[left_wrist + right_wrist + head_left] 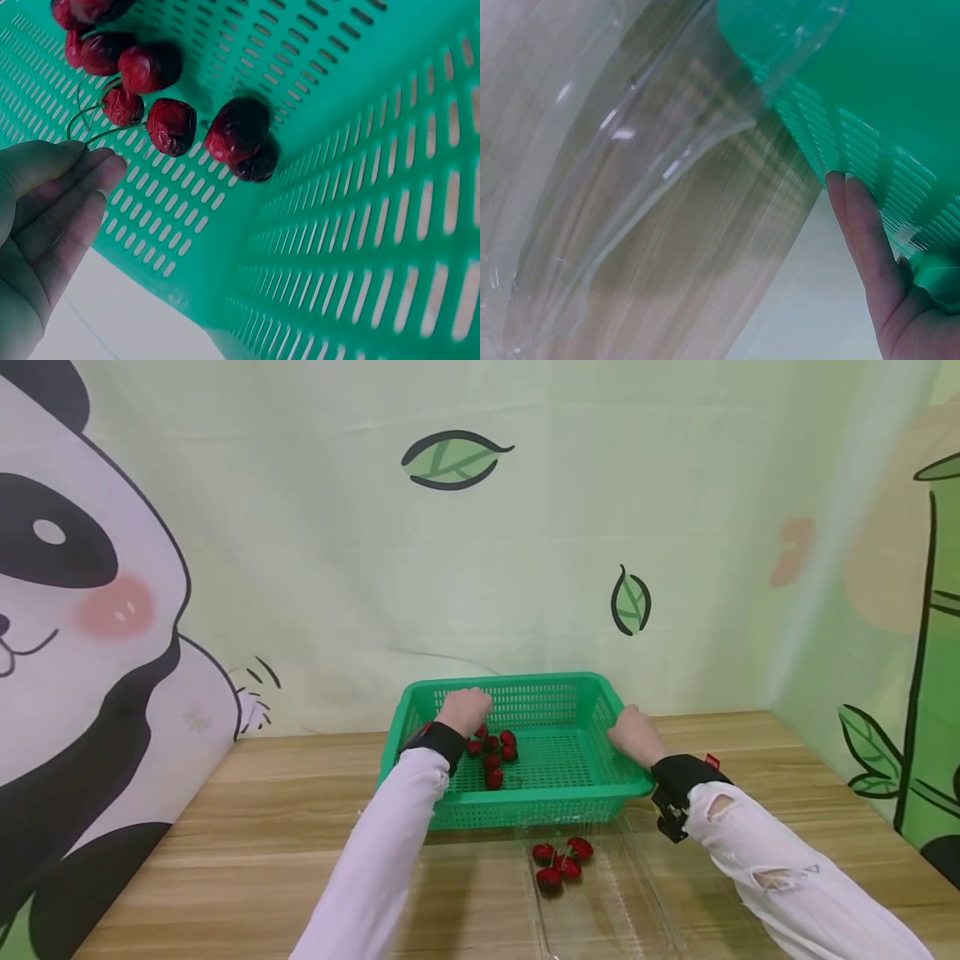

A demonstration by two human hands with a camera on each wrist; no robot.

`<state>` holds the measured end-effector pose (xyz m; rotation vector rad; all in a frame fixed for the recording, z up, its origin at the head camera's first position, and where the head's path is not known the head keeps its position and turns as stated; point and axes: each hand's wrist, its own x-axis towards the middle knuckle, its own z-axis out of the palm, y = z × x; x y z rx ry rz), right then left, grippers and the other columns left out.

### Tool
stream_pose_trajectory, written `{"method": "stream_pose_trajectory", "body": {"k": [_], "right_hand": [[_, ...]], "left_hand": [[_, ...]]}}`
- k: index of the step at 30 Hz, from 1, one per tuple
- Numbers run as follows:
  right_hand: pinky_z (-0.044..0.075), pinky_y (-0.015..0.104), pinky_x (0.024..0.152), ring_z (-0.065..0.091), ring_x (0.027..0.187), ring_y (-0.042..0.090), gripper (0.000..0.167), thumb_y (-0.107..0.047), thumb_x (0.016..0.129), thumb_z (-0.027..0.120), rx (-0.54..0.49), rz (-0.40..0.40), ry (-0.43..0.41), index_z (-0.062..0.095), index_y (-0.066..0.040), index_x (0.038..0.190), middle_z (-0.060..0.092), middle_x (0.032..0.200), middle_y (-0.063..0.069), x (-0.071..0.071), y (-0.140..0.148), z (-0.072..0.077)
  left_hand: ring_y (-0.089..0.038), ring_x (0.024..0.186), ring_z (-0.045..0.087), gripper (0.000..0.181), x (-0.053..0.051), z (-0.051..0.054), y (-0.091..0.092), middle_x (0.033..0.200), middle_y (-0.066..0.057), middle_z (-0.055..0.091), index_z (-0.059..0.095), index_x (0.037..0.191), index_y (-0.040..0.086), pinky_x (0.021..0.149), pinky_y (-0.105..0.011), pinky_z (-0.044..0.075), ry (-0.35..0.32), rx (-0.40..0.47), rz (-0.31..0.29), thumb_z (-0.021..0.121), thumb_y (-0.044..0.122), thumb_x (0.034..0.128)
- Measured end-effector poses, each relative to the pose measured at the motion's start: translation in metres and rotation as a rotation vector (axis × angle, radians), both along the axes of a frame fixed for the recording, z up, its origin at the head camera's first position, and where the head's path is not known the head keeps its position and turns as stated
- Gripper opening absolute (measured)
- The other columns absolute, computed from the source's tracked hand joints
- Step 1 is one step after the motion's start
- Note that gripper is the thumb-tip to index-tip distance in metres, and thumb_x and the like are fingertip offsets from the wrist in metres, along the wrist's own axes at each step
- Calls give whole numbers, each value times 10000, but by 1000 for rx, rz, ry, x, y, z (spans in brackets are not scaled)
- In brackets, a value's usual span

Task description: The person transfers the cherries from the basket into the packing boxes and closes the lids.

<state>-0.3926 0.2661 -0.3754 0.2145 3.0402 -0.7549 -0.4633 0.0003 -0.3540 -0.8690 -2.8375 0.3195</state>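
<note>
Over the left part of the green basket (551, 793), the left hand (465, 710) pinches thin green stems between thumb and fingertips. In the left wrist view this hand (56, 217) is beside several dark red cherries (171, 126) on the slotted basket floor; two stems run from its fingertips to cherries. At the basket's right side, the right hand (636, 737) grips the rim. The right wrist view shows that hand (885, 277) with its fingers against the basket's outer wall (840, 135); its thumb is mostly hidden.
In front of the basket lies a clear plastic box (600, 918) with several cherries (570, 868) at its far end. The wooden table (292, 843) extends to both sides. Behind it hangs a light green cloth (517, 568) with leaves and a panda (82, 635).
</note>
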Motion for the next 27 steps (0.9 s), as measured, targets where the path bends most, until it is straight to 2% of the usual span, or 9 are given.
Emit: {"method": "stream_pose_trajectory", "body": {"k": [4,6,8,11,15,19,27], "right_hand": [[423,326,658,488,740,281,520,-53,1011,440,-3,-1,6,300,336,1326,579,1087,429,11,-7,7],[438,340,676,504,759,293,524,-55,1014,435,-9,-4,4,293,333,1336,576,1113,443,14,-8,9],[455,354,694,518,774,305,532,-53,1011,429,-12,-4,0,279,336,1342,570,1126,455,14,-8,10],[475,368,709,532,788,313,545,-51,1004,429,-13,-5,-5,266,338,1350,569,1135,460,14,-8,10],[486,379,712,540,787,314,546,-54,1001,438,-10,0,0,275,342,1340,574,1127,461,14,-7,10],[503,401,726,559,794,328,546,-57,999,444,-5,9,12,281,349,1326,574,1121,473,13,-5,9],[508,409,744,577,816,342,567,-59,1007,442,-23,0,-2,249,344,1356,564,1157,480,13,-6,10]], "left_hand": [[-184,691,504,316,1,7,-4,811,-94,624,535,742,91,644,-317,421,24,48,-16,563,-21,1036],[-165,660,383,381,2,10,-5,704,-46,486,435,703,113,631,-320,357,21,71,-21,560,-27,1035],[-155,653,326,409,2,13,-6,667,-12,364,384,696,123,621,-319,343,20,92,-25,555,-33,1033],[-154,650,315,393,4,19,-8,664,-4,314,391,710,116,623,-322,339,4,111,-35,537,-44,1037],[-162,652,342,367,6,26,-9,667,-18,348,436,715,99,633,-324,347,-4,105,-44,536,-57,1033],[-166,663,338,382,6,29,-10,670,-19,364,432,697,101,642,-320,351,0,98,-47,546,-77,1015],[-171,638,367,392,11,35,-14,645,-24,370,435,688,110,628,-317,338,4,145,-38,536,-71,1021]]}}
